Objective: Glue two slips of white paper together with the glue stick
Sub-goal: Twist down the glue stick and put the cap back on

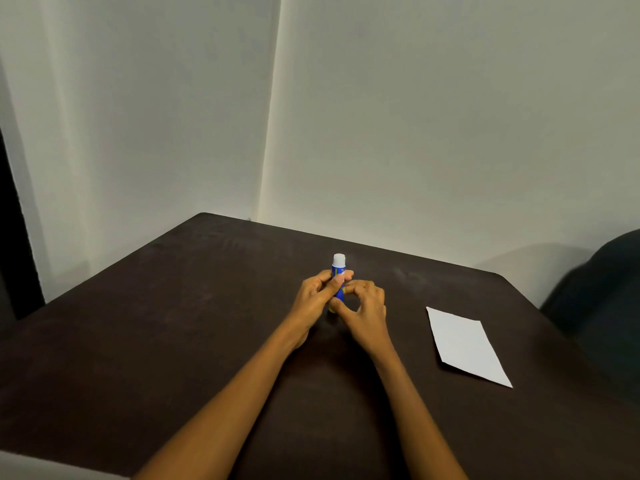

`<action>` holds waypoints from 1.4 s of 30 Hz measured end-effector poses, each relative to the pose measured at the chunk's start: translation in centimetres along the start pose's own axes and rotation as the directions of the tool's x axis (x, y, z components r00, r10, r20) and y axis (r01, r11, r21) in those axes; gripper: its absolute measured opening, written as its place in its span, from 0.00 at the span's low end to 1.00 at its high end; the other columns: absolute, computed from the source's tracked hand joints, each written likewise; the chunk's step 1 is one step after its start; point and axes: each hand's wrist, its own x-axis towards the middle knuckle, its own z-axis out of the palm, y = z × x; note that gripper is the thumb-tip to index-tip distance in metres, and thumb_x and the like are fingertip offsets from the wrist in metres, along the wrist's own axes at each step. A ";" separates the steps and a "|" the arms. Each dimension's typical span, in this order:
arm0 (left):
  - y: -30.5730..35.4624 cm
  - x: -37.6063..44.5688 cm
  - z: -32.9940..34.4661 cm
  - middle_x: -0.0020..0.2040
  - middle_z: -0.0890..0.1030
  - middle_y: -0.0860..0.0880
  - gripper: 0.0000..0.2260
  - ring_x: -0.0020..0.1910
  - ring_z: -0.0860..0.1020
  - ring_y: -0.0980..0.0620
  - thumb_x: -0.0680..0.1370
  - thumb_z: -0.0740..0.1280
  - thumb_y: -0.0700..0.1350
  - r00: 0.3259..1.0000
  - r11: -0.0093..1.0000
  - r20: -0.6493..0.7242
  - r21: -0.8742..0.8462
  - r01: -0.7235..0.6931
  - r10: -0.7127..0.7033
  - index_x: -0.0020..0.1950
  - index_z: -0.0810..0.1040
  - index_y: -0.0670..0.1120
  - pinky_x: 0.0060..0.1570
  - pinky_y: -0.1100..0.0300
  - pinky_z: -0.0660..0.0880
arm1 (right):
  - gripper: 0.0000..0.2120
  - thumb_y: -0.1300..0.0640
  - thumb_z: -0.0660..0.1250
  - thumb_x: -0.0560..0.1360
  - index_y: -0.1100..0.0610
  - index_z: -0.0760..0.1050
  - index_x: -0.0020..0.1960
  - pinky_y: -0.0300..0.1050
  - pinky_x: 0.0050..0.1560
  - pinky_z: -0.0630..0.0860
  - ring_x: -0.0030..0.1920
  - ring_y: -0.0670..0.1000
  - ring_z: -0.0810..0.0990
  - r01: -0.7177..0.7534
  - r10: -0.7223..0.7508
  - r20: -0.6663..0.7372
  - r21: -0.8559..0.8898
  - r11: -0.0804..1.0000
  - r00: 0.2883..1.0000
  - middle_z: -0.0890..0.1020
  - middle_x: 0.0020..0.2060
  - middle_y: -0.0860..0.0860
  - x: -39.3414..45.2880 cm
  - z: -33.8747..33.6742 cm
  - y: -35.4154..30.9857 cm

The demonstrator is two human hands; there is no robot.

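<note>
A blue glue stick [338, 271] with a white top stands upright near the middle of the dark table [173, 323]. My left hand [317, 301] wraps its blue body. My right hand [365, 304] pinches the lower end of the stick with thumb and forefinger. White paper [465, 344] lies flat on the table to the right, apart from both hands; I cannot tell whether it is one slip or two stacked.
Pale walls meet in a corner behind the table's far edge. A dark rounded seat back [602, 299] stands at the table's right side. A pale surface [31, 467] shows at the bottom left corner.
</note>
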 end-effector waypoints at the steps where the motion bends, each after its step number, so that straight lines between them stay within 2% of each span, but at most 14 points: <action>1: 0.1 0.0 -0.1 0.53 0.81 0.55 0.11 0.51 0.79 0.65 0.79 0.61 0.46 1.000 1.000 -0.015 -0.018 0.001 -0.001 0.58 0.78 0.45 0.47 0.73 0.74 | 0.10 0.49 0.66 0.75 0.50 0.77 0.55 0.44 0.59 0.62 0.62 0.44 0.64 0.014 -0.016 0.066 0.031 0.999 0.998 0.72 0.55 0.42 0.0 0.0 0.0; 4: 0.3 0.0 -0.4 0.53 0.81 0.56 0.10 0.50 0.79 0.66 0.79 0.61 0.46 0.999 0.999 -0.039 -0.038 0.000 -0.001 0.56 0.78 0.47 0.45 0.75 0.73 | 0.14 0.49 0.63 0.77 0.51 0.77 0.60 0.47 0.64 0.62 0.64 0.44 0.62 0.045 -0.050 0.143 0.041 0.998 0.988 0.73 0.59 0.43 0.0 -0.1 -0.1; 7: 0.2 0.0 -0.2 0.54 0.80 0.57 0.09 0.50 0.79 0.69 0.79 0.61 0.45 0.999 1.000 -0.036 -0.023 0.005 -0.006 0.57 0.78 0.47 0.45 0.76 0.73 | 0.07 0.46 0.70 0.71 0.48 0.80 0.46 0.43 0.53 0.61 0.55 0.44 0.68 0.036 -0.043 -0.056 -0.115 0.993 0.998 0.78 0.49 0.43 0.0 -0.2 -0.3; 10: 0.0 0.0 0.1 0.56 0.80 0.56 0.11 0.52 0.78 0.68 0.79 0.61 0.46 1.000 1.000 0.005 0.003 0.018 -0.018 0.57 0.79 0.46 0.49 0.73 0.74 | 0.10 0.49 0.72 0.66 0.48 0.70 0.36 0.45 0.48 0.66 0.46 0.44 0.68 0.018 -0.032 -0.149 -0.094 0.995 0.988 0.75 0.41 0.45 -0.3 0.1 -0.6; 14: 0.2 0.1 -0.2 0.55 0.81 0.56 0.13 0.54 0.79 0.64 0.79 0.60 0.46 1.000 0.998 -0.018 -0.055 0.004 -0.005 0.60 0.78 0.44 0.52 0.70 0.75 | 0.04 0.49 0.70 0.71 0.44 0.76 0.45 0.46 0.59 0.64 0.58 0.42 0.66 0.050 -0.047 -0.033 0.070 0.996 0.998 0.74 0.52 0.42 -0.1 0.0 -0.3; 17: 0.2 0.2 -0.5 0.56 0.80 0.54 0.14 0.54 0.78 0.64 0.79 0.60 0.45 0.999 0.997 -0.041 -0.080 -0.017 0.014 0.63 0.76 0.42 0.50 0.72 0.74 | 0.10 0.50 0.64 0.76 0.47 0.79 0.56 0.51 0.67 0.63 0.64 0.43 0.62 0.068 -0.072 0.049 0.079 0.995 0.996 0.73 0.59 0.42 0.1 0.0 -0.1; 20: 0.1 0.2 -0.3 0.57 0.80 0.54 0.15 0.56 0.78 0.63 0.79 0.60 0.46 0.999 0.998 -0.045 -0.066 -0.017 0.015 0.63 0.76 0.42 0.53 0.69 0.76 | 0.09 0.47 0.71 0.71 0.49 0.82 0.48 0.49 0.61 0.65 0.58 0.41 0.65 0.060 -0.062 -0.086 -0.028 0.998 0.994 0.75 0.52 0.41 0.2 -0.1 -0.2; 23: 0.0 0.1 -0.1 0.56 0.80 0.58 0.13 0.55 0.78 0.65 0.79 0.61 0.46 1.000 0.999 -0.006 -0.036 -0.013 0.013 0.61 0.77 0.43 0.52 0.69 0.76 | 0.09 0.47 0.74 0.66 0.46 0.74 0.39 0.46 0.54 0.64 0.54 0.42 0.66 0.036 -0.050 -0.160 -0.089 0.995 0.986 0.73 0.47 0.42 0.0 -0.1 -0.3; 25: 0.0 0.1 -0.1 0.55 0.80 0.58 0.12 0.55 0.78 0.66 0.79 0.62 0.46 1.000 0.999 -0.007 -0.043 -0.008 0.007 0.60 0.77 0.45 0.55 0.67 0.75 | 0.08 0.47 0.72 0.68 0.47 0.75 0.44 0.45 0.54 0.63 0.56 0.43 0.65 0.046 -0.059 -0.128 -0.099 0.994 0.990 0.72 0.51 0.44 -0.1 0.1 -0.2; 29: 0.1 0.1 -0.4 0.56 0.80 0.56 0.12 0.58 0.77 0.60 0.79 0.62 0.46 1.000 0.997 -0.019 -0.075 -0.013 0.012 0.60 0.77 0.47 0.57 0.64 0.74 | 0.15 0.50 0.63 0.77 0.49 0.75 0.63 0.51 0.67 0.62 0.66 0.46 0.62 0.074 -0.074 0.051 -0.006 0.997 0.996 0.72 0.62 0.46 0.0 0.2 -0.1; 33: 0.1 0.0 -0.1 0.58 0.79 0.55 0.11 0.60 0.77 0.58 0.79 0.61 0.46 1.000 0.999 -0.006 -0.046 -0.022 0.022 0.58 0.78 0.46 0.56 0.66 0.75 | 0.07 0.48 0.72 0.69 0.48 0.80 0.45 0.47 0.56 0.65 0.56 0.44 0.67 0.049 -0.064 -0.124 -0.118 0.992 0.990 0.77 0.50 0.44 0.2 -0.1 -0.2; 36: -0.1 0.0 0.2 0.59 0.79 0.54 0.09 0.57 0.77 0.64 0.79 0.62 0.44 0.999 1.000 0.037 -0.010 -0.027 0.027 0.55 0.79 0.45 0.52 0.72 0.73 | 0.11 0.49 0.72 0.66 0.44 0.69 0.34 0.43 0.50 0.62 0.51 0.45 0.68 -0.002 -0.019 -0.150 -0.132 0.991 0.988 0.73 0.43 0.44 0.0 0.0 -0.4; 39: -0.1 0.0 0.1 0.58 0.79 0.56 0.09 0.56 0.77 0.66 0.79 0.62 0.45 0.999 0.999 0.034 -0.023 -0.024 0.025 0.56 0.79 0.46 0.49 0.73 0.73 | 0.06 0.51 0.70 0.70 0.49 0.77 0.47 0.43 0.56 0.64 0.56 0.43 0.64 0.042 -0.045 -0.043 -0.069 0.997 0.998 0.72 0.50 0.45 0.1 -0.1 -0.2; 42: 0.0 0.1 -0.3 0.55 0.80 0.59 0.10 0.55 0.78 0.65 0.78 0.62 0.45 1.000 0.996 -0.011 -0.081 -0.020 0.019 0.59 0.77 0.48 0.47 0.72 0.74 | 0.16 0.54 0.64 0.77 0.52 0.73 0.64 0.43 0.65 0.62 0.63 0.42 0.61 0.091 -0.099 0.146 0.063 0.994 0.984 0.70 0.62 0.47 -0.1 -0.1 -0.2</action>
